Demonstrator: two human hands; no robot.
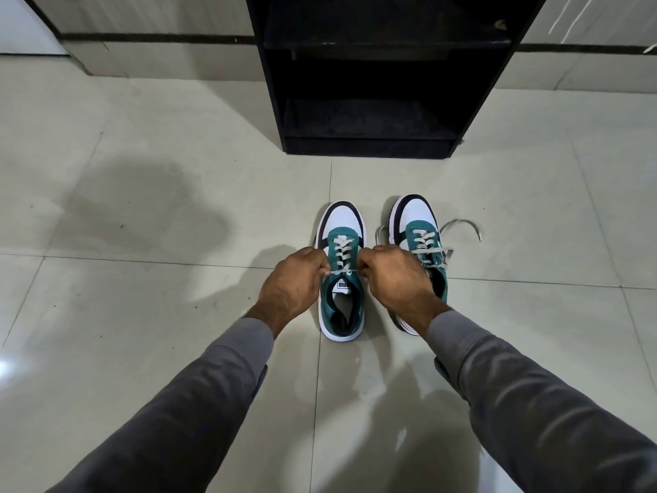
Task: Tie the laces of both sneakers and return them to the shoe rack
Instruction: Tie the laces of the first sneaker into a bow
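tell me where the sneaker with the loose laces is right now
In the head view, the untied sneaker stands on the floor right of centre, beside the sneaker being tied, in front of the black shoe rack.

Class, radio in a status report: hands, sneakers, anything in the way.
Left hand and right hand pulling left sneaker's lace taut. Right sneaker untied, lace ends loose on floor. Shoe rack ahead, path clear.
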